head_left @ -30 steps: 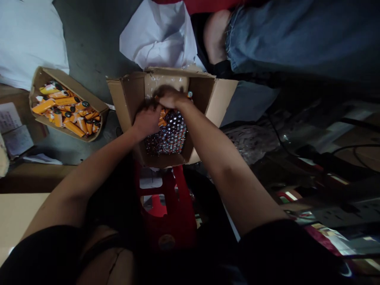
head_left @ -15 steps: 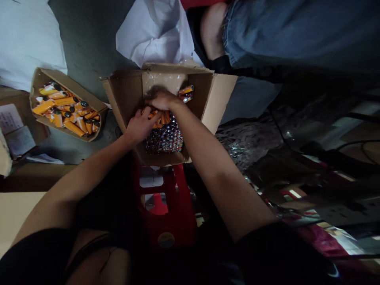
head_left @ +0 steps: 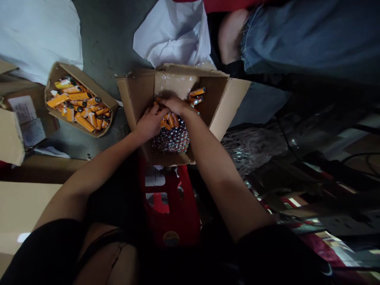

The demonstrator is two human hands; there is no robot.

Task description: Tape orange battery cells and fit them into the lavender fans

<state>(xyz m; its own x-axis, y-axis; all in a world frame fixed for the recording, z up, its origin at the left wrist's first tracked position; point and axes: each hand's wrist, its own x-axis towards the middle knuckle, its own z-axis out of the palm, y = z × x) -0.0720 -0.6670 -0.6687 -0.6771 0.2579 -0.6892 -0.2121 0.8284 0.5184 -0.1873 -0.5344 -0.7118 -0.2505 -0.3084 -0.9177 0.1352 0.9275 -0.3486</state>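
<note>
An open cardboard box [head_left: 233,105] stands in front of me, with many small cylinders packed upright, their shiny ends [head_left: 170,140] showing. Loose orange cylinders [head_left: 172,120] lie on top of them, and a few more [head_left: 197,93] rest near the box's right wall. Inside the box, my left hand [head_left: 149,123] is bent round some of the orange cylinders. My right hand [head_left: 173,106] reaches in just beyond it, fingers curled down over the same pile. The fingertips of both hands are partly hidden among the cylinders.
A smaller carton [head_left: 81,73] of orange cylinders sits at the left, beside another cardboard box [head_left: 12,130]. White sacks [head_left: 175,33] lie beyond. A person's leg in blue shorts [head_left: 293,37] is at the upper right. A red plastic stool [head_left: 181,221] is below the box.
The whole view has shifted, so the boxes appear farther right. Both hands remain at the pile, now closer together, and the orange cylinders under them lie a little differently.
</note>
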